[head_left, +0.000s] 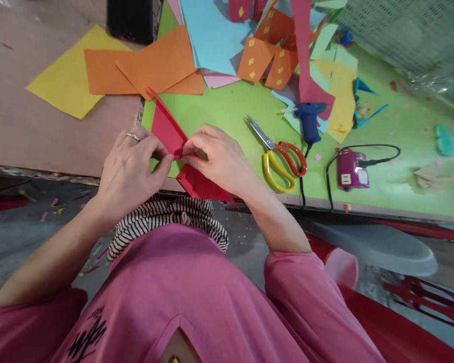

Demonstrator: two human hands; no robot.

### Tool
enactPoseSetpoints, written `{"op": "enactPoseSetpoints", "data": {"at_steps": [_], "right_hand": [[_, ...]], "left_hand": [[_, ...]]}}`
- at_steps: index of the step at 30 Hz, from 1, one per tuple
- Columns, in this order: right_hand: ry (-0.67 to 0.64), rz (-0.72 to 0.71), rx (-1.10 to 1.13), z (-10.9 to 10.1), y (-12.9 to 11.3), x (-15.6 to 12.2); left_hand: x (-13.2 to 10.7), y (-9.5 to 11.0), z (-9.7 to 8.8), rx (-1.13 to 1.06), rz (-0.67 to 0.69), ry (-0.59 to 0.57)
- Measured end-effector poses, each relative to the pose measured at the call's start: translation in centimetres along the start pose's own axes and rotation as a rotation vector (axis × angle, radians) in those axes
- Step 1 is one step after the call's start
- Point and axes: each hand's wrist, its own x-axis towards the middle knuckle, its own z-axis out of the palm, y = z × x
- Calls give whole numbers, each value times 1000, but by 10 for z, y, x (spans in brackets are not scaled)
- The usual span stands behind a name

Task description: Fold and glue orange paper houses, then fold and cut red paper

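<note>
A folded piece of red paper (166, 132) is held over the near edge of the table, one pointed end up and away, the other end down towards my lap. My left hand (130, 164), with a ring on one finger, pinches the paper's middle fold from the left. From the right, my right hand (221, 159) pinches the same fold, its fingertips almost meeting those of the left. Both hands are closed on the paper.
Green mat (227, 108) lies under the hands. Scissors (280, 156) with yellow and red handles lie to the right, then a blue glue gun (309, 121) and a purple plug adapter (351, 171). Orange sheets (151, 68), yellow sheet (66, 78) and other coloured paper lie farther back.
</note>
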Motion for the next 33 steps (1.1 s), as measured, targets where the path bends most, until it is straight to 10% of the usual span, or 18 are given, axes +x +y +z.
{"op": "enactPoseSetpoints", "data": {"at_steps": [33], "right_hand": [[-101, 100, -21, -5, -8, 6]], "left_hand": [[0, 5, -6, -106, 19, -16]]}}
